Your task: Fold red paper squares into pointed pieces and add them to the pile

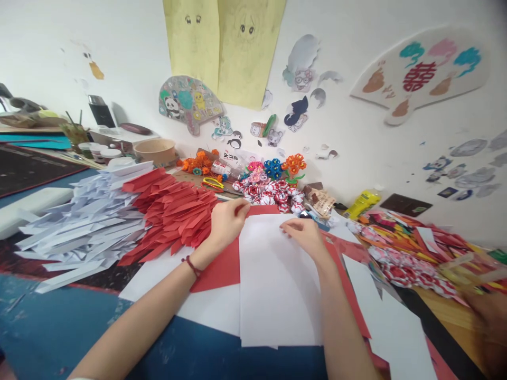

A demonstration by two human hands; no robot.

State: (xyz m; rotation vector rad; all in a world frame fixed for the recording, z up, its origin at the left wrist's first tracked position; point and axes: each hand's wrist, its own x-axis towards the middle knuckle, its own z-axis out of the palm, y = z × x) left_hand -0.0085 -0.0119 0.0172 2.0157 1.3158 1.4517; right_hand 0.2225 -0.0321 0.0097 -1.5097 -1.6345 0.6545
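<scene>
A stack of white paper (279,295) lies upright in front of me, over red paper (219,264) and more white sheets. My left hand (229,219) is at the stack's top left corner, its fingers pinched together; what they hold, if anything, is too small to tell. Over the top right part of the stack is my right hand (303,232), thumb and fingertips close together, with nothing I can make out between them. A dark red bracelet circles my left wrist.
Folded white strips (91,221) and folded red strips (174,211) are heaped at left. Paper flowers (273,192), yellow-handled scissors (213,183) and a yellow bottle (362,203) stand along the wall. Another person's hand (485,311) is at far right.
</scene>
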